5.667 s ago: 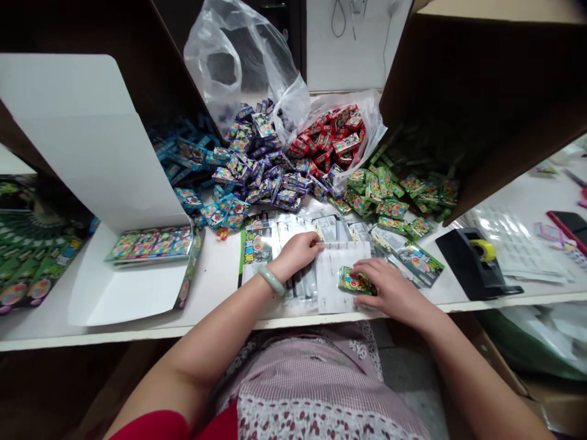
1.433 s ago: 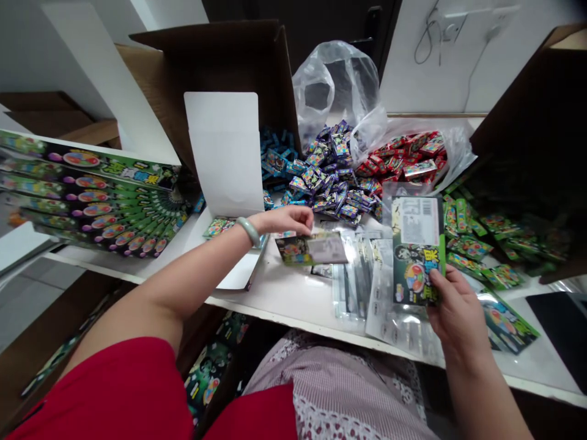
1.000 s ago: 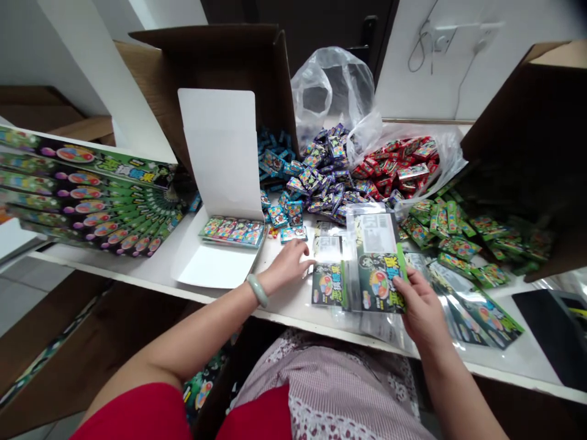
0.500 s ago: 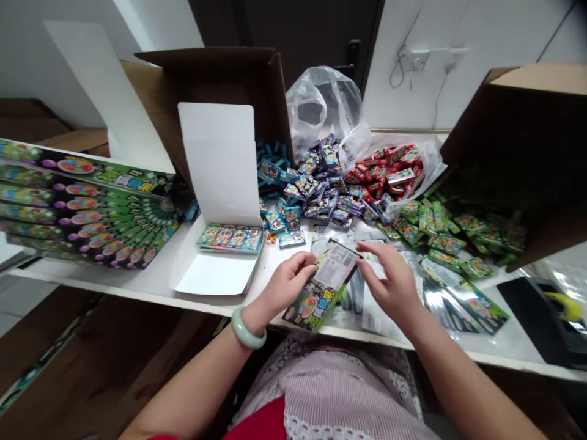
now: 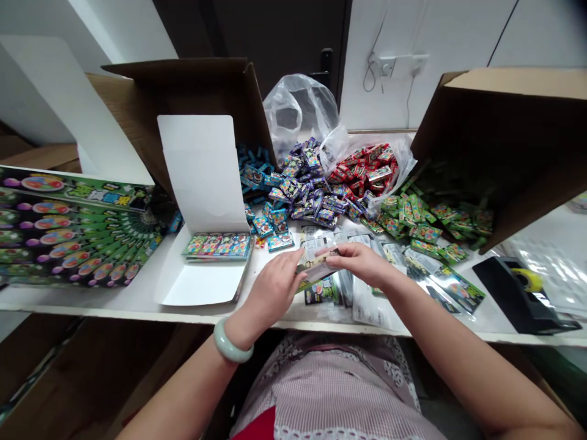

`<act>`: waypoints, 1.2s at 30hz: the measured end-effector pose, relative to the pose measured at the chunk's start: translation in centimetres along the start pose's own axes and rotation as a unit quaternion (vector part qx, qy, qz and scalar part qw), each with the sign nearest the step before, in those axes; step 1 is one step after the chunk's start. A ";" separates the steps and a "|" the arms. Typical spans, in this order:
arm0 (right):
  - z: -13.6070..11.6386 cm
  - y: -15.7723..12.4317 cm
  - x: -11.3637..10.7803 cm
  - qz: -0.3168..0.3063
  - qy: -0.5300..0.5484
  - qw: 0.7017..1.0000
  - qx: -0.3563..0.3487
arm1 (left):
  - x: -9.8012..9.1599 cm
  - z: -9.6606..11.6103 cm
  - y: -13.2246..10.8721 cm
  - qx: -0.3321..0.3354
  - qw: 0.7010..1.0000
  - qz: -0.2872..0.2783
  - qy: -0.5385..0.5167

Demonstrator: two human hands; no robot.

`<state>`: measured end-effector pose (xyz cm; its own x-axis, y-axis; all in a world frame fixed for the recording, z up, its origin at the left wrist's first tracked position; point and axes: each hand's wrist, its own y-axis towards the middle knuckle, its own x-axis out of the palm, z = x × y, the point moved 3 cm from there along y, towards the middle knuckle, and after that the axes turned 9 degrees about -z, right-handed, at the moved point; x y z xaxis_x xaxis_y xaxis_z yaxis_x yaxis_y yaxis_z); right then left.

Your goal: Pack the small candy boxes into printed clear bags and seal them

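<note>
Both hands are on a flat printed packet (image 5: pixel 313 266), held tilted above the table's front part. My left hand (image 5: pixel 275 284), with a pale green bangle on its wrist, grips the packet's left side, thumb toward me. My right hand (image 5: pixel 360 263) has its fingers closed at the upper right end, partly covering it. Beneath them lie several clear plastic sleeves and similar printed packets (image 5: pixel 323 292). To the left stands a white box (image 5: pixel 202 284) with its lid up; a row of small colourful sachets (image 5: pixel 219 245) lies inside.
Behind are piles of purple sachets (image 5: pixel 307 177), red sachets (image 5: pixel 367 171) in a clear bag, blue sachets (image 5: pixel 254 174) and green sachets (image 5: pixel 413 214). Open cartons (image 5: pixel 504 140) stand at both sides. A tape dispenser (image 5: pixel 523 299) sits right; printed card boxes (image 5: pixel 82 226) lean left.
The packet has been tipped from facing me to a flatter, foreshortened angle. My right hand has moved in to grip its end, and my left hand has spread along its side. The view has shifted right.
</note>
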<state>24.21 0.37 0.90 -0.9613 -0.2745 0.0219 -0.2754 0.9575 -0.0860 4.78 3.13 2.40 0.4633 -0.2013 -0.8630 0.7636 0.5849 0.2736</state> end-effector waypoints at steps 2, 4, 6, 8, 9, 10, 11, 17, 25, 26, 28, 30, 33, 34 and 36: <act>-0.3 0.0 0.0 -0.009 0.034 0.999 -0.007 | 0.2 0.0 0.1 0.004 1.000 -0.010 0.010; -0.8 0.1 0.3 -0.024 0.030 0.999 -0.024 | 0.3 -0.2 0.3 -0.002 1.000 -0.011 -0.014; -1.2 0.2 0.7 -0.022 -0.022 0.998 -0.048 | 0.4 -0.8 0.3 -0.022 0.998 0.004 -0.063; -1.8 -0.2 0.9 0.053 -0.122 0.986 -0.101 | 0.5 -1.6 0.3 -0.060 0.988 0.041 -0.138; -2.0 -0.6 1.0 0.119 -0.175 0.968 -0.137 | 0.6 -2.0 0.1 -0.089 0.976 0.067 -0.185; -2.1 -1.2 1.2 0.189 -0.218 0.943 -0.169 | 0.7 -2.5 0.0 -0.123 0.959 0.095 -0.237; -2.0 -1.7 1.4 0.246 -0.239 0.920 -0.189 | 0.8 -2.9 -0.2 -0.157 0.936 0.119 -0.290; 1.8 -1.4 3.5 0.098 -0.023 0.992 -0.079 | 2.7 -2.5 0.2 -0.227 0.765 0.112 -0.592; 4.0 -2.3 3.9 0.100 0.062 0.993 0.000 | 5.2 -1.1 -0.1 -0.216 0.665 0.148 -0.700; 4.5 -2.7 4.0 0.099 0.061 0.993 0.007 | 5.2 -1.0 -0.1 -0.214 0.669 0.143 -0.697; 5.3 -3.4 4.3 0.088 0.075 0.993 0.023 | 5.0 -0.8 0.0 -0.209 0.677 0.134 -0.693; 5.9 -4.0 4.5 0.053 0.105 0.992 0.044 | 4.7 -0.8 0.2 -0.208 0.681 0.144 -0.687; 6.2 -5.1 4.2 0.005 0.119 0.991 0.069 | 4.8 -0.6 0.2 -0.209 0.680 0.140 -0.689; 6.0 -5.5 3.8 0.021 0.110 0.992 0.060 | 5.0 -0.4 0.2 -0.199 0.684 0.134 -0.689; 5.4 -6.1 2.9 0.091 0.078 0.993 0.016 | 5.4 0.2 -0.1 -0.174 0.702 0.116 -0.681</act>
<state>23.13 -6.73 -3.87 -0.9846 -0.0773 0.1569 -0.0988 0.9860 -0.1342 7.29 1.77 -2.20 0.7382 -0.4946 0.4587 0.5499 0.8351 0.0156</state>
